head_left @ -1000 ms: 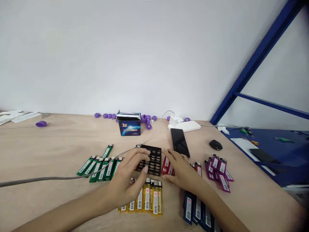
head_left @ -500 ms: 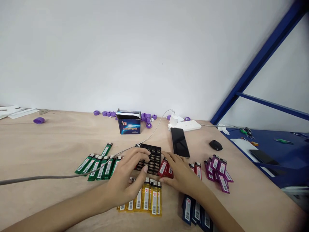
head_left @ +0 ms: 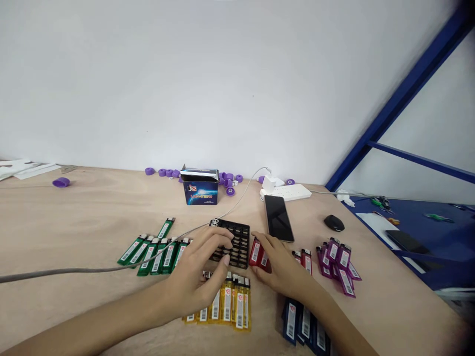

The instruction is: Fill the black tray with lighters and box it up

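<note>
Tray of black plastic, rectangular and gridded (head_left: 242, 242), could be skewed or dragged: it appears to be held down by nothing but its own weight, and it is hemmed in by both hands. Snag risk is added by the grey cable (head_left: 92, 271), which is seen crossing the green translucent lighters (head_left: 156, 262) and running to the tray's far-left corner; if it is caught by the left hand (head_left: 198, 269), tray and green row could be pulled together. Red translucent lighters (head_left: 256, 252) could be fanned out if pressed unevenly by the right hand (head_left: 276, 259). Navy lighters (head_left: 291, 321) could be brushed by the right forearm.

Tray look: laid flat mid-table, just left of the red ones; narrow slots in rows, pale bits seen inside, nature not resolved. Near-left part is hidden by the left hand.

Left fingers are curled over the tray, thumb held apart from them; contact not confirmed. Right fingers and thumb are spread either side of the red lighters; whether any is clamped can't be told.

Further out: yellow translucent lighters (head_left: 228, 301) are lined up nearest, partly covered by the left hand. Black smartphone (head_left: 279, 217) is parked beyond the right hand; blue printed carton (head_left: 201, 193) is stood farther back.
</note>
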A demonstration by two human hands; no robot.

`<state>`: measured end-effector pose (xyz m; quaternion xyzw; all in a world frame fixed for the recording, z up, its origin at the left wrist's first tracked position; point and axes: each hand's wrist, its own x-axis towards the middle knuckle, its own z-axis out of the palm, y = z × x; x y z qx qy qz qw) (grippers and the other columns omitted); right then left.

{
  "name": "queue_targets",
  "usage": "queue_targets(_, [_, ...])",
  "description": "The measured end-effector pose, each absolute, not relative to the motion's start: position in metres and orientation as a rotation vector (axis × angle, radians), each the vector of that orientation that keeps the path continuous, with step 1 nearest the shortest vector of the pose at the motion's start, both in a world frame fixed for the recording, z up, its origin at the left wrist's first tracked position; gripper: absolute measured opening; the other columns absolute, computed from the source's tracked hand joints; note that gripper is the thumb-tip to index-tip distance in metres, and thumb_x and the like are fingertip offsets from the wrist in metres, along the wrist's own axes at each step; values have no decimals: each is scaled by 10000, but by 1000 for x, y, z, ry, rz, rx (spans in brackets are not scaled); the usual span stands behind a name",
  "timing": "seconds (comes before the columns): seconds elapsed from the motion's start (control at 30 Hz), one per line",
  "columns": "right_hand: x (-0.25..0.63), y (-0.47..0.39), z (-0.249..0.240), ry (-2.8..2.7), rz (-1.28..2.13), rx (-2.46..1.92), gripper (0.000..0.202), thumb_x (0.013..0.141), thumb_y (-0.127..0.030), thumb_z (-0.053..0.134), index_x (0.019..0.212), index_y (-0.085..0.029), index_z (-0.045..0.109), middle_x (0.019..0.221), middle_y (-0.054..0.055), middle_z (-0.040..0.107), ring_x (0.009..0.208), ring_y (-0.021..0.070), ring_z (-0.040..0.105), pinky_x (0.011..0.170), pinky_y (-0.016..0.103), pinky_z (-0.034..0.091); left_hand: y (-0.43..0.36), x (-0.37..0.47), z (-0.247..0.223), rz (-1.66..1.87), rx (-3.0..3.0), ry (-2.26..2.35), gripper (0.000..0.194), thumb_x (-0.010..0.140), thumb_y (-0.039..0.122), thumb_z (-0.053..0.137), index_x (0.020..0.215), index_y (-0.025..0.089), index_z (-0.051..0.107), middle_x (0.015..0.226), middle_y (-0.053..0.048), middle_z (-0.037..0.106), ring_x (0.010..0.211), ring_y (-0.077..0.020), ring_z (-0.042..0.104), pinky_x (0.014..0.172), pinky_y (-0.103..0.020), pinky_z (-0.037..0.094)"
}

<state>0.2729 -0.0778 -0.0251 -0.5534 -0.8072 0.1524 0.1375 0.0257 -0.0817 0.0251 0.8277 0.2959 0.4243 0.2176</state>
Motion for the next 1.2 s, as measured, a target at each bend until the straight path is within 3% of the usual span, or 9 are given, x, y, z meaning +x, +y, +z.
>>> queue_targets(0.13, [275,-79,-21,-2241,328,-1513,709,834,-269,602,1484,-188,330,1423,188,536,1302,356,512,1076,588,397,-85,24,27,1183,2268,819,167,923,109,489,1053,199,544,1116,-115,629,1085,-252,600,925,-381,498])
queue_targets(0.33, [247,-100,22,-2146,202,-1152,826,843,-282,652,1527,-301,189,1451,135,499,1330,328,510,1055,500,477,-90,30,37,957,1578,771,267,939,322,593,1174,212,527,1164,-106,647,1085,-243,631,937,-383,524])
queue_targets(0.47, [216,-104,49,-2284,162,-922,903,807,-185,647,1540,-321,137,1359,119,578,1255,328,565,1019,508,495,-89,34,46,728,984,491,324,890,443,695,1019,165,588,961,-92,708,888,-210,701,848,-342,549])
queue_targets(0.57, [206,-100,58,-2321,192,-911,934,812,-188,662,1553,-327,111,1434,121,533,1314,339,521,1062,536,460,-86,33,50,748,832,456,343,857,445,754,942,145,612,833,-69,707,761,-163,693,740,-270,546])
queue_targets(0.7, [208,-93,61,-2140,531,-1083,814,852,-378,698,1522,-305,242,1435,119,544,1284,307,558,1012,486,518,-83,31,48,857,896,518,367,825,439,796,895,137,600,742,-30,677,664,-117,650,672,-220,531])
queue_targets(0.8, [207,-89,62,-1882,778,-1127,520,902,-411,618,1372,-252,462,1170,100,695,1018,243,689,849,404,582,-83,32,45,837,985,518,408,832,496,769,866,138,578,681,-15,650,576,-106,623,599,-217,529])
queue_targets(0.9, [204,-85,64,-1789,931,-1156,248,896,-391,608,1059,-209,643,865,47,733,745,185,693,666,311,562,-82,32,40,775,1086,492,438,839,540,738,898,145,558,738,-43,672,563,-120,634,533,-218,529])
queue_targets(1.0, [203,-83,64,-1773,968,-1213,228,894,-407,612,884,-192,685,711,20,706,623,159,649,571,270,511,-80,32,37,716,1149,513,468,837,585,709,939,156,553,744,-53,682,559,-138,644,474,-211,518])
queue_targets(1.2, [212,-75,65,-1594,871,-1237,240,834,-430,685,855,-196,733,713,33,742,644,182,691,555,266,534,-65,21,40,795,1450,743,436,927,586,543,914,152,578,680,-19,625,516,-126,593,467,-221,475])
